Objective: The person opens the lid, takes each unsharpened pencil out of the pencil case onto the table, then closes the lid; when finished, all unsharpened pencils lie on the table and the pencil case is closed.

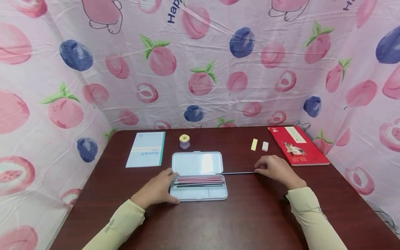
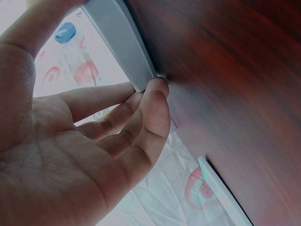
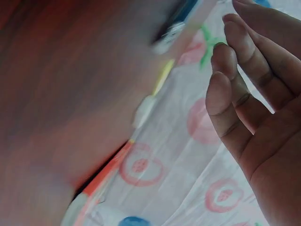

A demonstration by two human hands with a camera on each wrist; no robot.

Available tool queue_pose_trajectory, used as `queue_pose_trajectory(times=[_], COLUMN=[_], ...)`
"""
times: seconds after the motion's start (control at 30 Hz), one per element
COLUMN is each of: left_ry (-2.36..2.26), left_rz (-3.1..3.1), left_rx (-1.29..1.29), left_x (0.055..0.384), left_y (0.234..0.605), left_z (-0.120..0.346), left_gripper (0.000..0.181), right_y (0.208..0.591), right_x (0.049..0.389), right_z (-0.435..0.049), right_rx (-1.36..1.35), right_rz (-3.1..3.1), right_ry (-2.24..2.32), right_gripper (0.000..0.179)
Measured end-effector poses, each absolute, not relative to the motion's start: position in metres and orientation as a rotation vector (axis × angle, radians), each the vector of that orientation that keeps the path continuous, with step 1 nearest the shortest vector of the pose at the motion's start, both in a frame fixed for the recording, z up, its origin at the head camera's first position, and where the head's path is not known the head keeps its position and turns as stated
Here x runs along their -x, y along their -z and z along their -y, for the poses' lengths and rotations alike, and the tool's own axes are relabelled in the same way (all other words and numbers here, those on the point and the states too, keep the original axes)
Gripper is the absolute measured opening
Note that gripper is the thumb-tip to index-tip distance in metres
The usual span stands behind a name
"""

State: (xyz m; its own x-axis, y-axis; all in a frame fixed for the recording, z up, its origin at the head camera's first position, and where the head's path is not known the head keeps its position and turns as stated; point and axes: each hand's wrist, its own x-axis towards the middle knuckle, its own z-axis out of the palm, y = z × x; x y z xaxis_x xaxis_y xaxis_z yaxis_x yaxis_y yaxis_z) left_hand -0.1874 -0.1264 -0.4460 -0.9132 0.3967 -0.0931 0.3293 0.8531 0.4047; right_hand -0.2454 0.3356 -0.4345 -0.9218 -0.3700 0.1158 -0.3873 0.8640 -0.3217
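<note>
On the table an open white pencil case (image 1: 200, 194) lies with its lid (image 1: 193, 163) folded back. Several pencils (image 1: 200, 182) lie side by side in it. My left hand (image 1: 157, 189) grips the case by its left end, thumb at the front corner and fingers at the back. In the left wrist view the fingertips touch the corner of the case (image 2: 115, 37). My right hand (image 1: 276, 171) pinches one end of a thin dark pencil (image 1: 238, 173), which points left towards the case's hinge. The right wrist view shows the hand's (image 3: 263, 94) bent fingers; the pinch itself is not visible there.
A white notebook (image 1: 146, 149) lies at the back left, beside a small yellow-topped lavender container (image 1: 184, 141). Back right are a yellow block (image 1: 254, 144), a white eraser (image 1: 265, 146) and a red book (image 1: 298, 146). Patterned cloth (image 1: 206, 45) hangs around the dark wooden table (image 1: 206, 225).
</note>
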Motion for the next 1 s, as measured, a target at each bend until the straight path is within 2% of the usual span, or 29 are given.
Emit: queue_pose_trajectory(times=[0.3, 0.53, 1.0], left_ry=[-0.598, -0.582, -0.597], left_rz=[-2.856, -2.863, -2.855], left_rx=[-0.566, -0.559, -0.563], left_x=[0.187, 0.189, 0.186], left_y=[0.443, 0.444, 0.444], left_z=[0.127, 0.128, 0.127], left_gripper=[0.099, 0.098, 0.098], right_y=[0.407, 0.392, 0.42], right_x=[0.229, 0.217, 0.217], right_z=[-0.284, -0.236, -0.187], right_rx=[-0.767, -0.925, -1.085], right_rz=[2.801, 2.765, 2.838], right_ry=[-0.716, -0.658, -0.415], right_gripper=[0.013, 0.014, 0.007])
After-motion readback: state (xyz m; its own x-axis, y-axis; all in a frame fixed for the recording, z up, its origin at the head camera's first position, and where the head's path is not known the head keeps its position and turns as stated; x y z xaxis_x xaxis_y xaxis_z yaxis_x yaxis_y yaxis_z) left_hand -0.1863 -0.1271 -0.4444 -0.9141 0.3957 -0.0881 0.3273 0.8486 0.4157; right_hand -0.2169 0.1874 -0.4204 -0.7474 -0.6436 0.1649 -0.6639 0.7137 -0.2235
